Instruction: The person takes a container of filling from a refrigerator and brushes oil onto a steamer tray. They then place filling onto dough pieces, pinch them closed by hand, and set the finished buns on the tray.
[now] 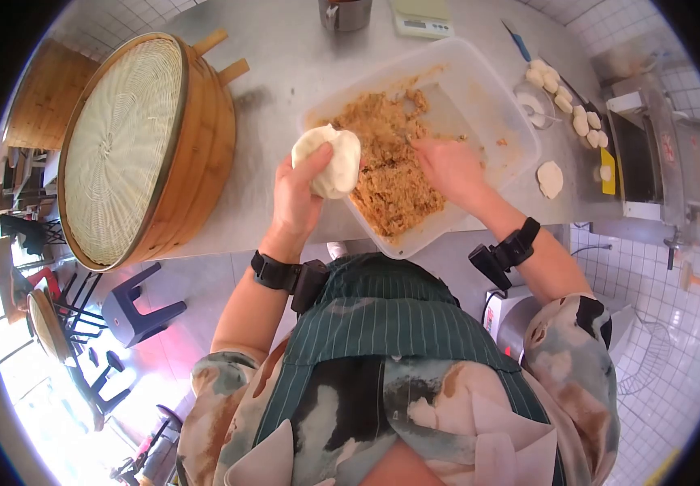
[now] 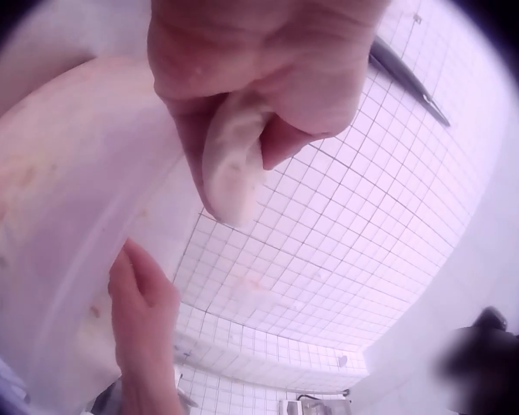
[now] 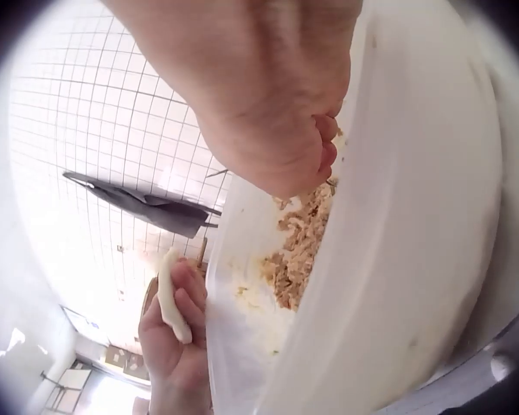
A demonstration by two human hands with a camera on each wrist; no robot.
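Left hand point(image 1: 297, 198) curled round dough point(image 1: 329, 159), held over tub's point(image 1: 479, 105) near-left rim. Right hand point(image 1: 447, 166) inside tub, fingers bunched, pinching filling point(image 1: 386, 186). Steamer point(image 1: 139, 146) left of tub; dough pieces point(image 1: 564, 101) right of it

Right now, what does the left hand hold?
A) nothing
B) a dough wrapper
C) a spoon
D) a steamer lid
B: the left hand grips a white dough wrapper, while the right hand is down in the filling in the tub.
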